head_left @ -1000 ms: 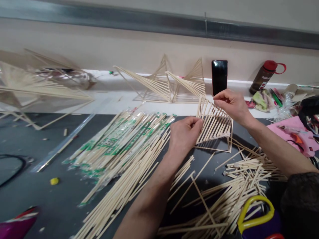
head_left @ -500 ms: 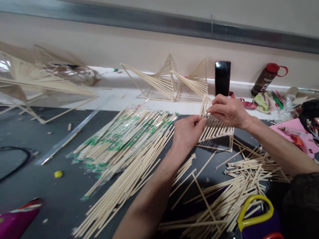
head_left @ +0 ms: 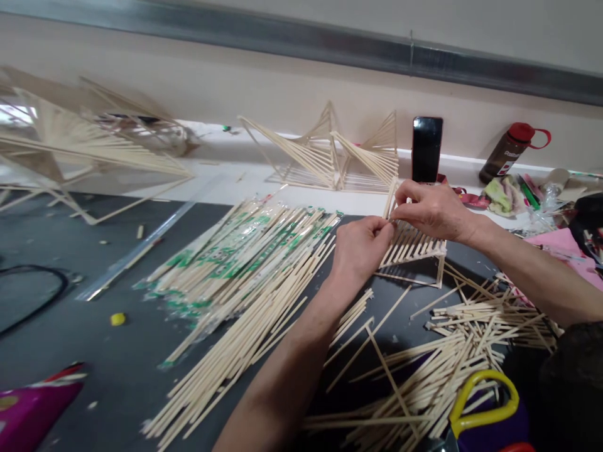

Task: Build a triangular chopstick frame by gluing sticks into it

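A small frame of thin wooden sticks (head_left: pixel 411 252), set in a slatted row, stands on the dark table under both hands. My left hand (head_left: pixel 362 246) is closed at its left side, thumb and fingers pinched together. Close against it, my right hand (head_left: pixel 428 210) pinches at the upper left corner of the same frame, its fingertips nearly touching my left thumb. What exactly lies between the fingertips is hidden; both hands are at the stick frame. Loose short sticks (head_left: pixel 471 351) lie heaped in front of the frame, and yellow-handled scissors (head_left: pixel 485 417) rest at the bottom edge.
Long bare sticks (head_left: pixel 245 339) and plastic-wrapped chopsticks (head_left: pixel 235 257) lie left of my forearm. Twisted stick models (head_left: pixel 306 154) and a larger one (head_left: pixel 94 147) stand along the wall. A phone (head_left: pixel 426 150) and a red-capped bottle (head_left: pixel 509 150) stand behind, a clear ruler (head_left: pixel 136 254) left.
The view has shifted slightly, so everything sits a little further right. My right fingertips have come down closer to my left thumb at the frame's corner.
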Tool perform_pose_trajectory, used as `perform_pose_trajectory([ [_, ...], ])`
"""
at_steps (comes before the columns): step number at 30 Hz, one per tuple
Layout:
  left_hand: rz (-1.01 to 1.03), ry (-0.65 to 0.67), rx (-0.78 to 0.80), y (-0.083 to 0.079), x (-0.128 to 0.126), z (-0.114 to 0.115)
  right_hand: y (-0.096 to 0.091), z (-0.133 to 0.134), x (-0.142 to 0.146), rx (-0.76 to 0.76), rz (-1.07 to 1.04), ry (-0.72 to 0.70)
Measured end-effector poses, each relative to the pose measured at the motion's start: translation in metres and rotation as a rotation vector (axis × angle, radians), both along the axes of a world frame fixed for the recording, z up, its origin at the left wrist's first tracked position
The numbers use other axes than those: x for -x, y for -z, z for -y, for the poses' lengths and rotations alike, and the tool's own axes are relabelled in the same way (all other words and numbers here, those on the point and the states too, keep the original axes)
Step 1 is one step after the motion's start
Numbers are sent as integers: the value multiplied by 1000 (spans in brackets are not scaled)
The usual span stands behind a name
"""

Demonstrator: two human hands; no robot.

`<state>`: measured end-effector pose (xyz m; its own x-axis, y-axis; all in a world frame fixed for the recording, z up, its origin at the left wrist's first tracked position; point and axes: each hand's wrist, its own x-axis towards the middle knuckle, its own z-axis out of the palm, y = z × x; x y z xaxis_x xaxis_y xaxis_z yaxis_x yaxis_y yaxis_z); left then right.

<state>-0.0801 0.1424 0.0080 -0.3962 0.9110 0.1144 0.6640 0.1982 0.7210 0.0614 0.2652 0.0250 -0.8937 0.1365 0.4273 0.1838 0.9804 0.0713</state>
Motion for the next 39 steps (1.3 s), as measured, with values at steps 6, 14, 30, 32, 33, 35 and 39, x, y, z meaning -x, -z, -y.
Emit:
perform_pose_trajectory([
  [6,27,0,-3,1,0,-1,0,-1,3,-38,14,8],
  [14,51,-7,-6,3,1,-2,2,-2,2,-19,28,17],
  [30,146,11,-6,3,2,-3,2,-3,0,48,49,16],
  [32,148,16,-5,4,3,-1,2,-4,0,45,58,23],
  [33,148,23,-1,4,3,0,2,-4,0,42,62,24],
  [35,143,35,10,3,3,2,2,-4,-1,42,69,23],
  [39,102,34,30,-1,4,8,-2,-2,0,65,79,29],
])
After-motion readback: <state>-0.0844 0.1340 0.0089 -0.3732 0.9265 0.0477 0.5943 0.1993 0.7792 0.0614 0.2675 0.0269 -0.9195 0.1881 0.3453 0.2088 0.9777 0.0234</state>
